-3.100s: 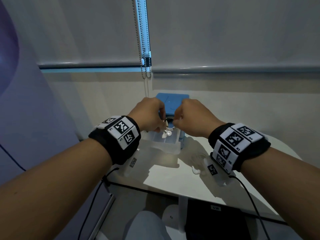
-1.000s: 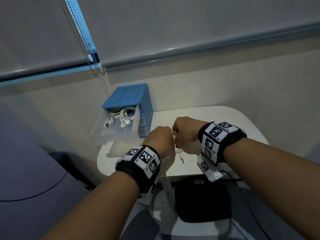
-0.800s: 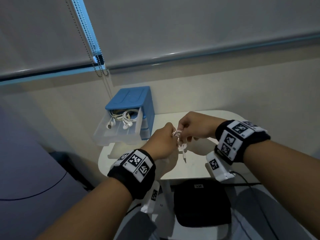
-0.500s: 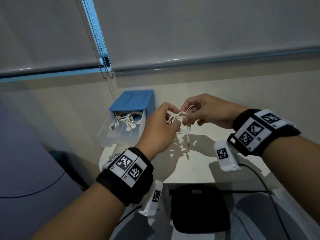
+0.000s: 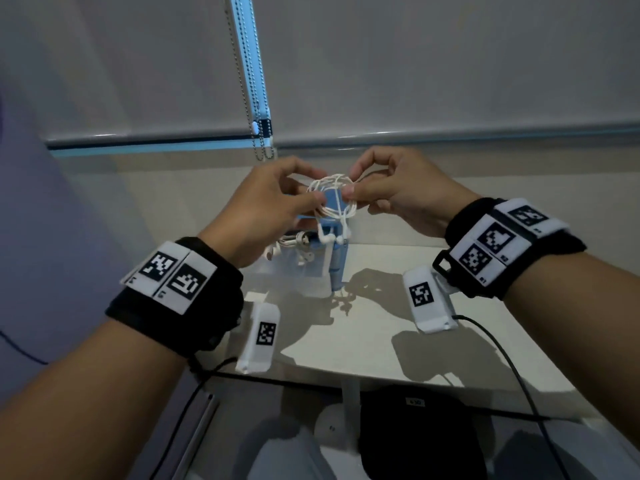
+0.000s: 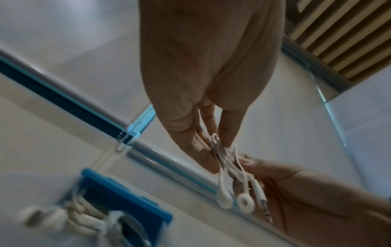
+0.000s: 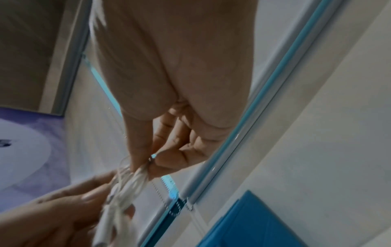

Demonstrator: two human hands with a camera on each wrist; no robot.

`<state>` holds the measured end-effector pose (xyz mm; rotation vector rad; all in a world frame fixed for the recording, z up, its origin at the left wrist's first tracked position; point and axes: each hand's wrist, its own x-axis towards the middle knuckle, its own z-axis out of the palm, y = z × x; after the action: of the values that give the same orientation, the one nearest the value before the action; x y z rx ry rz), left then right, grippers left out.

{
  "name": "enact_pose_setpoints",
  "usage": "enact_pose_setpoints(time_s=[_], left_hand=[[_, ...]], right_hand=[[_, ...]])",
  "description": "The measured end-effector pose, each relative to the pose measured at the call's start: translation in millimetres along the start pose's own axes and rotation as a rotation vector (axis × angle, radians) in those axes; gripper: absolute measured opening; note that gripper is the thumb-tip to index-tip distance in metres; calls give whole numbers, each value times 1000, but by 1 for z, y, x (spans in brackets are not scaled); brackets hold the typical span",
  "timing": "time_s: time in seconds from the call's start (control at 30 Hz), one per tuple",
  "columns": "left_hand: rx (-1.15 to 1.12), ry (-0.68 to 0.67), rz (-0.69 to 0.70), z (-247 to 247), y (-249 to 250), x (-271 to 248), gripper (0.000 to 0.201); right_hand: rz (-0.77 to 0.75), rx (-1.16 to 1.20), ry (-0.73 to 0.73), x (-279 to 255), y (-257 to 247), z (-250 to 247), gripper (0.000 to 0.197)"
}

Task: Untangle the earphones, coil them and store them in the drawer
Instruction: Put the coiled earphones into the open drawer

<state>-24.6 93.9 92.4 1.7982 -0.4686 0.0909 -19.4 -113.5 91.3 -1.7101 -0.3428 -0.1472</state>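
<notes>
- Clearly, both hands were raised above the white table (image 5: 398, 344) with a loosely coiled set of white earphones (image 5: 333, 199) held in the air between them.
- Left hand (image 5: 266, 209): thumb and fingertips pinched the coil at its 9 o'clock edge, the other fingers curled above it.
- Right hand (image 5: 398, 192): thumb and forefinger pinched the coil at about 3 o'clock, the remaining fingers bent and spread behind.
- From the coil's 6 o'clock side two earbuds (image 5: 332, 239) hung down on short leads; the left wrist view showed them (image 6: 234, 200) dangling side by side with the metal jack plug (image 6: 265, 210) just beside them, at their 3 o'clock.
- In the right wrist view the cable bundle (image 7: 129, 183) was blurred, caught between the fingertips of both hands.
- Behind and below the hands, at 12 o'clock on the table, stood a small blue drawer unit (image 5: 337, 265) with its clear drawer (image 5: 294, 271) pulled out toward the person.
- Another set of white earphones (image 5: 294, 245) lay inside that drawer; the held coil was above it and apart from it.
- Each wrist carried a black band with black-and-white markers (image 5: 173, 275), and a white camera block (image 5: 429, 299) hung beneath each.
- A bead chain (image 5: 258, 98) hung from the roller blind at 12 o'clock, beyond the hands.
</notes>
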Motion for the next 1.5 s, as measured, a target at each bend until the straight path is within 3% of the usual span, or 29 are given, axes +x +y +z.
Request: enact_pose_setpoints(time_s=[0.2, 0.4, 0.57, 0.73, 0.97, 1.17, 1.4, 1.5], left_hand=[[210, 57, -149, -29, -43, -2, 13], [424, 46, -170, -38, -58, -1, 17], [742, 20, -78, -41, -58, -1, 19], [1055, 128, 110, -40, -56, -3, 12], [1085, 47, 157, -37, -63, -6, 11], [899, 15, 222, -41, -67, -7, 11], [980, 72, 139, -40, -84, -7, 11], [951, 81, 166, -42, -89, -6, 9]], right_hand=[[94, -222, 46, 21, 22, 54, 15], [64, -558, 41, 27, 30, 80, 15], [29, -775, -14, 32, 31, 93, 15], [-5, -883, -11, 36, 36, 98, 11], [-74, -920, -87, 37, 39, 103, 5], [-93, -954, -165, 37, 40, 99, 11], [-133, -867, -187, 34, 41, 95, 7], [-178, -905, -248, 29, 41, 88, 9]])
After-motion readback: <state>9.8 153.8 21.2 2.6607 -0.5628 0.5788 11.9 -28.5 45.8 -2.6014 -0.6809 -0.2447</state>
